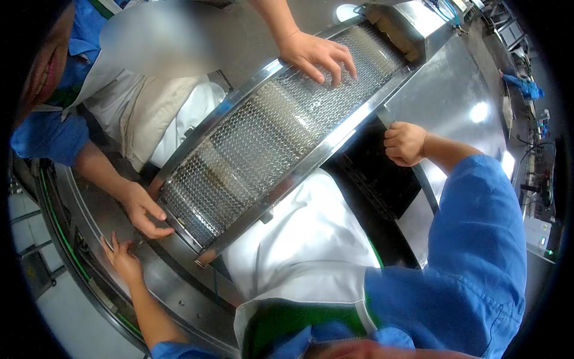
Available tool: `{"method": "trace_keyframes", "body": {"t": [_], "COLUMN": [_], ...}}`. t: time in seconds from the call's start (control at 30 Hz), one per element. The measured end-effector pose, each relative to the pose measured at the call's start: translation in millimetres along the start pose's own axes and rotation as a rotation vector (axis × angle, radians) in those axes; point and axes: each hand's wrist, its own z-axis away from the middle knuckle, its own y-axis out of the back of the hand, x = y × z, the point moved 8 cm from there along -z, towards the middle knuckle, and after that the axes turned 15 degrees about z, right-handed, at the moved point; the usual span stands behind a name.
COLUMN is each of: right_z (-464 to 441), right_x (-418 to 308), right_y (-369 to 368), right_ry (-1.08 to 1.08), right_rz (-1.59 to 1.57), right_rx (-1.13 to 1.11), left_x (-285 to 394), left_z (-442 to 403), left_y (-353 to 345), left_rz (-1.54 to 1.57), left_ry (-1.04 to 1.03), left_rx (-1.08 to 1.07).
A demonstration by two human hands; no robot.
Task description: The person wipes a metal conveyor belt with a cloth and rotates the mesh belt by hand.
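Between me and a co-worker runs a metal mesh conveyor belt (257,134) in a raised steel frame (287,185). My left hand (124,258) is at the lower left, over the steel surface beside the belt's low end, fingers apart and holding nothing I can see. To the right of the belt, my right hand (406,143) is curled into a fist close to the edge of a steel panel (457,113). Its inner side is hidden, so I cannot tell whether anything is in it.
The co-worker's one hand (317,57) is over the upper mesh; the other hand (146,210) is by the belt's low end. A steel housing (412,27) covers the top end. A dark opening (373,170) lies below my right hand. Another person (526,87) is far right.
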Motion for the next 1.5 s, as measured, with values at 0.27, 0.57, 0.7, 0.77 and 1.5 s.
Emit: {"method": "trace_keyframes", "body": {"t": [0.27,0.57,0.7,0.77,1.5], "right_z": [0,4,1,3,6], "right_x": [0,-1,-3,-1,1], "right_y": [-1,-9,0,-5,-14], "right_ry": [-0.006,0.01,0.018,0.003,0.009], "right_rz": [-0.011,0.082,0.055,0.07,0.068], "right_rx": [0.013,0.056,0.078,0.062,0.019], "left_x": [-4,-5,-5,-13,-3], "left_z": [0,2,1,4,1], "left_y": [-3,2,-1,-10,-1], "left_rz": [0.006,0.02,0.014,0.04,0.097], "left_ry": [0.005,0.085,0.076,0.041,0.129], "left_rx": [0.013,-0.002,-0.022,0.02,-0.025]}}
